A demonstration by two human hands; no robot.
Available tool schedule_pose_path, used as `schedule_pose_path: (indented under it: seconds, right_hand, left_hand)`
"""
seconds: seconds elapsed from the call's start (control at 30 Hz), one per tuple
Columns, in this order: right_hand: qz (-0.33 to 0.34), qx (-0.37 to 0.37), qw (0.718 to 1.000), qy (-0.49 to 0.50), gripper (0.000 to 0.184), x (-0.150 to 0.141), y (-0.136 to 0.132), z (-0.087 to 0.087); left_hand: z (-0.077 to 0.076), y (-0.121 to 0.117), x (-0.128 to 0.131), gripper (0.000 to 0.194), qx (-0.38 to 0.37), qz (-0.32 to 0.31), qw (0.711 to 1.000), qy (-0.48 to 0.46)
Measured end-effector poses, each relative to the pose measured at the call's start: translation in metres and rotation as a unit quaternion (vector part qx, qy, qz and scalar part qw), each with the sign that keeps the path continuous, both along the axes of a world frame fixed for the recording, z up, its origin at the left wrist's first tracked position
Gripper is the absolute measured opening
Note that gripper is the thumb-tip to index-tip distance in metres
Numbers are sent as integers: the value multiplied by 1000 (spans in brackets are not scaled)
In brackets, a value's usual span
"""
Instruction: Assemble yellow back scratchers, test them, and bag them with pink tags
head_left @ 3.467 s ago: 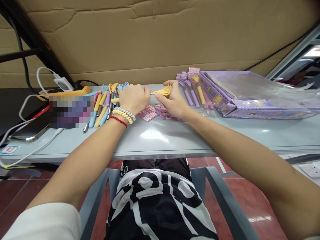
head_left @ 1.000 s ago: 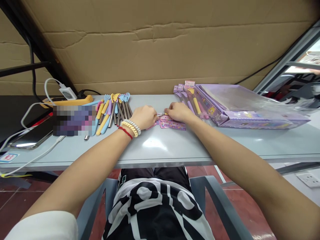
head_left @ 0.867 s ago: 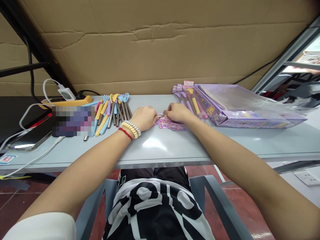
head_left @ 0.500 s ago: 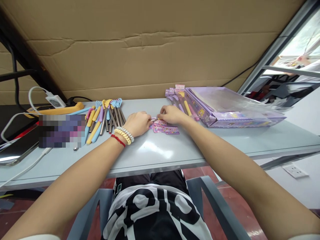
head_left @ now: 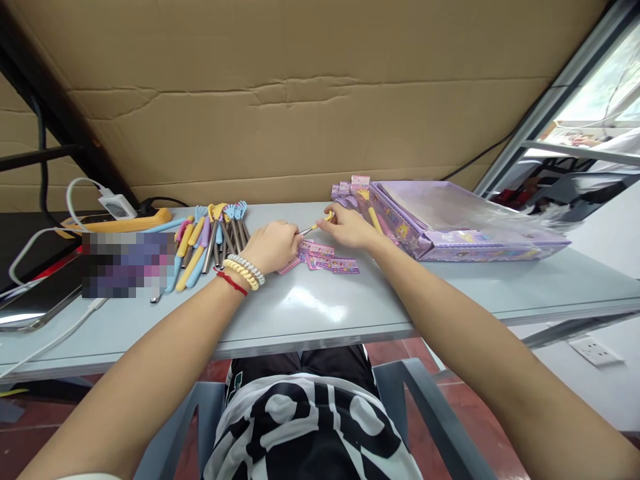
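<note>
On the grey table (head_left: 320, 313), above the pink cards (head_left: 325, 257), we hold a yellow back scratcher (head_left: 316, 225) between both hands: left hand (head_left: 273, 245) fisted around its handle, right hand (head_left: 349, 227) pinching the head. Loose scratchers (head_left: 210, 237) lie left; purple box (head_left: 450, 227) right.

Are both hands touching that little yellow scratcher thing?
Touching. In the head view, the left hand grips the metal stem and the right hand pinches the yellow scratcher by its head, above the pink cards.
</note>
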State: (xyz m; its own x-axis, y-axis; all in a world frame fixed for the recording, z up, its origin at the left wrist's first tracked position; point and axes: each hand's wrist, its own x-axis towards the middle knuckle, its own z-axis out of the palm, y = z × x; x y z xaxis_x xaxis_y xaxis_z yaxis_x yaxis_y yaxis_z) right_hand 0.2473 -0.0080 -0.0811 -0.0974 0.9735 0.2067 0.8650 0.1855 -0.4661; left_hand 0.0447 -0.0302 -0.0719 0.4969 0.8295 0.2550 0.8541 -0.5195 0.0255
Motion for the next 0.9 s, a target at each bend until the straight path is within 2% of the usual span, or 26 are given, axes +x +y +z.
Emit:
schedule_pose_path:
  seconds: [0.4,0.6,0.9]
  right_hand:
    - [12,-8,998,-66,46,-1,-4,5]
    - [22,-26,997,-67,39,-4,-8,8]
    - [48,-36,996,-68,36,-1,-7,6]
  left_hand:
    - [0,1,-2,28,-5,-9,1000,7]
    - [3,1,-4,31,-22,12,1000,5]
    - [1,1,-3,34,-17,6,999,29]
